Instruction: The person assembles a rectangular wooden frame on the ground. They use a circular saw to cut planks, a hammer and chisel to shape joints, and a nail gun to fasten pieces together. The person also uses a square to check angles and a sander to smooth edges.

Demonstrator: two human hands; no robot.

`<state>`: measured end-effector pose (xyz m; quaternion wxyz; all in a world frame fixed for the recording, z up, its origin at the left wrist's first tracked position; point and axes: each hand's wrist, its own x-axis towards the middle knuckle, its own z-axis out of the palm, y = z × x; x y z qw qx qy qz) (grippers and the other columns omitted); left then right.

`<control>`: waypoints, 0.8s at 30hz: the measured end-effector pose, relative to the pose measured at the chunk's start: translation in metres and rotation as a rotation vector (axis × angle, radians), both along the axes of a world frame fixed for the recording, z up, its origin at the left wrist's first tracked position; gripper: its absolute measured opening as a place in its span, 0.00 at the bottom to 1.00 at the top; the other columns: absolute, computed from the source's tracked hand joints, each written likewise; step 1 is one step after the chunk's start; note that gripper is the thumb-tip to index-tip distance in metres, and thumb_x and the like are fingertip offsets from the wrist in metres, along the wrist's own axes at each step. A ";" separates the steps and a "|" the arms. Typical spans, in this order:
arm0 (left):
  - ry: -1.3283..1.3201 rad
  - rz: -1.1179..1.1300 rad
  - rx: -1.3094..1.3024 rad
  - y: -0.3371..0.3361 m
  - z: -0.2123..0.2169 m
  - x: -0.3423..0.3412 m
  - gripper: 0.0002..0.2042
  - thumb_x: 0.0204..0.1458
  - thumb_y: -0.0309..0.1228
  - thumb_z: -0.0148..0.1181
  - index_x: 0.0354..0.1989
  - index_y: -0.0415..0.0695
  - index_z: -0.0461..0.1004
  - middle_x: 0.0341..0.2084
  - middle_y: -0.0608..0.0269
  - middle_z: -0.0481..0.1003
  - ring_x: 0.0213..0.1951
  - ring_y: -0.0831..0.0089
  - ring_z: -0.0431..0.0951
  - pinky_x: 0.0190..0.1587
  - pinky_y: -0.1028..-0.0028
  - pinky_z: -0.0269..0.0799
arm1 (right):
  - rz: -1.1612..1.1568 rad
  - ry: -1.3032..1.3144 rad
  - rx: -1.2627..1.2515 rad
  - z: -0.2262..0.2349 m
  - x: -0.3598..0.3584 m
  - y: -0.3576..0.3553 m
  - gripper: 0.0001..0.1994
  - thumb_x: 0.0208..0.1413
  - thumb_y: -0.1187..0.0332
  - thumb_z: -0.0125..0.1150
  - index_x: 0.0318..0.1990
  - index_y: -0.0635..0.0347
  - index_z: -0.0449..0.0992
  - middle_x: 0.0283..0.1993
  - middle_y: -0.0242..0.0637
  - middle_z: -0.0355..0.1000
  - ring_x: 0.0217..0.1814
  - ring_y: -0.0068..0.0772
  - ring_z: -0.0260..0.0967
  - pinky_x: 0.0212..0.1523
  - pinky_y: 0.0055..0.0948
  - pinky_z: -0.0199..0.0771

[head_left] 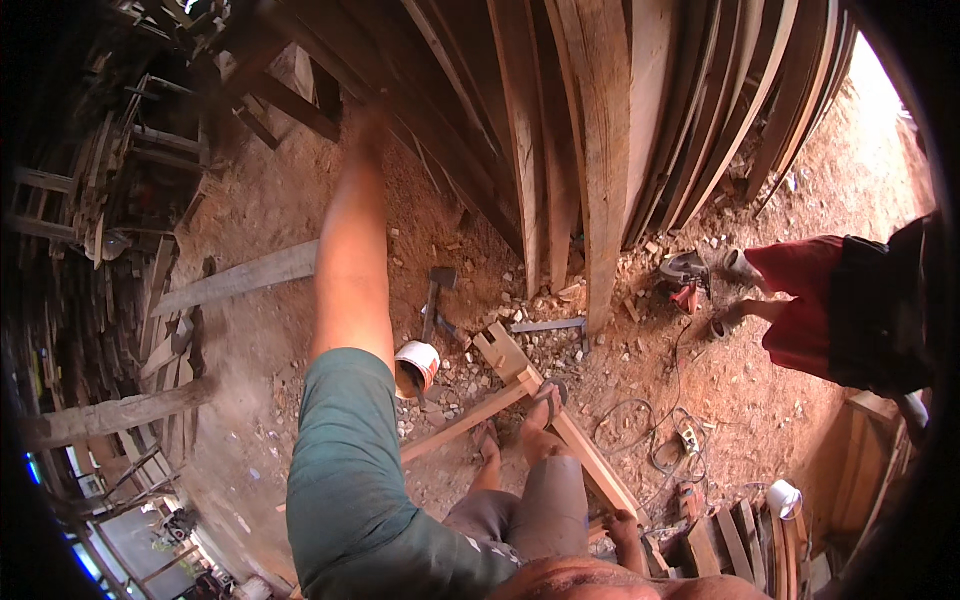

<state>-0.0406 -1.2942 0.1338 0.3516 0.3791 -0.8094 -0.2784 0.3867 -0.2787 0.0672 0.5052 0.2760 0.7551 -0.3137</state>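
My left arm, in a green sleeve, stretches far forward. At its end my left hand [368, 118] is dark and blurred beside the leaning planks [520, 130]; its fingers cannot be made out. Low on the right, my right hand [624, 527] has its fingers curled over the near end of a wooden beam [592, 458]. This beam meets a second, thinner wooden bar [465, 422] at an angle by my foot. A notched wood block [500, 348] adjoins that corner. Beyond lie a hammer [436, 295] and a flat metal strip [548, 325]. A white bucket [418, 365] is left of the block.
At right stands another person in red shorts [805, 300], near a power saw [686, 270]. A cord [655, 440] loops over the chip-strewn dirt. A long board [240, 278] lies left; stacked timber [165, 160] stands beyond. A white container [784, 500] sits by wood offcuts.
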 end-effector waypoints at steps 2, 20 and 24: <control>-0.091 -0.027 0.028 -0.007 -0.009 -0.005 0.27 0.65 0.41 0.54 0.69 0.40 0.62 0.63 0.49 0.69 0.62 0.57 0.72 0.62 0.62 0.68 | -0.114 -0.075 0.028 0.011 0.009 0.011 0.10 0.60 0.70 0.60 0.47 0.62 0.77 0.33 0.39 0.79 0.31 0.34 0.78 0.30 0.34 0.76; 0.680 -0.416 1.052 0.095 0.038 0.067 0.22 0.71 0.42 0.47 0.66 0.41 0.65 0.62 0.53 0.68 0.63 0.57 0.67 0.64 0.54 0.65 | -0.216 -0.054 0.045 0.026 -0.007 -0.025 0.07 0.61 0.70 0.57 0.42 0.63 0.76 0.32 0.40 0.78 0.30 0.33 0.78 0.26 0.30 0.74; 0.887 -0.424 1.077 0.112 0.076 0.087 0.18 0.68 0.40 0.47 0.55 0.39 0.71 0.48 0.54 0.74 0.48 0.59 0.72 0.53 0.59 0.70 | -0.197 0.019 -0.005 0.027 -0.009 -0.037 0.08 0.60 0.68 0.59 0.41 0.64 0.76 0.31 0.39 0.78 0.30 0.32 0.78 0.24 0.29 0.74</control>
